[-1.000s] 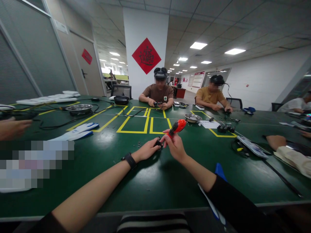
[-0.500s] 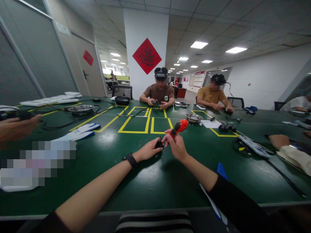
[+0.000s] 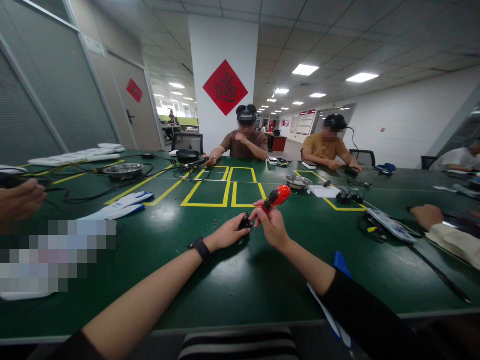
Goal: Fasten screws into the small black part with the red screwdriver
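My left hand (image 3: 229,231), with a dark band on the wrist, is closed around a small black cylindrical part (image 3: 245,221) whose metallic top end points up. Close beside it, my right hand (image 3: 273,226) grips a red and black screwdriver (image 3: 278,196). The screwdriver's bulbous handle leans up and to the right, and its tip is hidden near the fingers at the black part. Both hands are just above the green table (image 3: 168,295). Several tiny screws (image 3: 215,223) lie loose on the table left of my left hand.
White-and-blue gloves (image 3: 129,202) lie to the left. A metal bowl (image 3: 298,182) and several black parts (image 3: 350,197) stand ahead right; another bowl (image 3: 123,171) is far left. Cables cross the left side. Two people sit opposite; other hands show at both edges.
My hands and what they hold stay nearly where they were. The person opposite has raised one hand toward the head and moved the other to the side, onto a dark object.
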### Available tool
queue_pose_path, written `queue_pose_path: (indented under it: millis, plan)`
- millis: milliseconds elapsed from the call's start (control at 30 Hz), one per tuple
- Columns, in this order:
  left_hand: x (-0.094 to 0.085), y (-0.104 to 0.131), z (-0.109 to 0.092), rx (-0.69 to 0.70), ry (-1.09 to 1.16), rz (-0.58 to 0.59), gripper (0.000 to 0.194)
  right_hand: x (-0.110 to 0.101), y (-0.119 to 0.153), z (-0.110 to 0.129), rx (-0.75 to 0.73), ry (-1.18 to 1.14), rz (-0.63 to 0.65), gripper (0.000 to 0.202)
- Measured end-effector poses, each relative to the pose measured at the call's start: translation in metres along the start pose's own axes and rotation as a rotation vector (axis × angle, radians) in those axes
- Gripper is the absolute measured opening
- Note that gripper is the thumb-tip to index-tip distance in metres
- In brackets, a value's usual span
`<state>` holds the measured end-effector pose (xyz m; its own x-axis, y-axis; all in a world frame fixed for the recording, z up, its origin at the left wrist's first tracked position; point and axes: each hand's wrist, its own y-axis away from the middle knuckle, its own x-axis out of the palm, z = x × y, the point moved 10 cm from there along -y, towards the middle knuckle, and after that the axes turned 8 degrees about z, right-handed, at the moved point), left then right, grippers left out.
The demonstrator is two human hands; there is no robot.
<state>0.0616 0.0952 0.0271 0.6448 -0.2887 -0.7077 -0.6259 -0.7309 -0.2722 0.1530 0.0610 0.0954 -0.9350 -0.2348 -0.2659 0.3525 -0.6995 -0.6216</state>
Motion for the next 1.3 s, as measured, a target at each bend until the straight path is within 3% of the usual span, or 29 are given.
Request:
queue_pose_path:
  millis: [533, 833, 1033, 1300]
  plan:
    - [0.001, -0.001, 0.002, -0.034, 0.053, 0.004, 0.026, -0.001, -0.001, -0.004, 0.034, -0.035, -0.010, 0.022]
    - [0.001, 0.000, 0.000, -0.040, 0.053, 0.011, 0.025, -0.016, -0.006, -0.023, 0.104, -0.290, -0.161, 0.026]
    - [0.001, 0.000, 0.000, -0.029, 0.060, 0.008, 0.023, -0.012, -0.009, -0.028, 0.113, -0.477, -0.124, 0.028]
    - [0.003, -0.001, 0.001, -0.022, 0.083, 0.023, 0.026, -0.011, -0.009, -0.022, 0.080, -0.358, -0.128, 0.021]
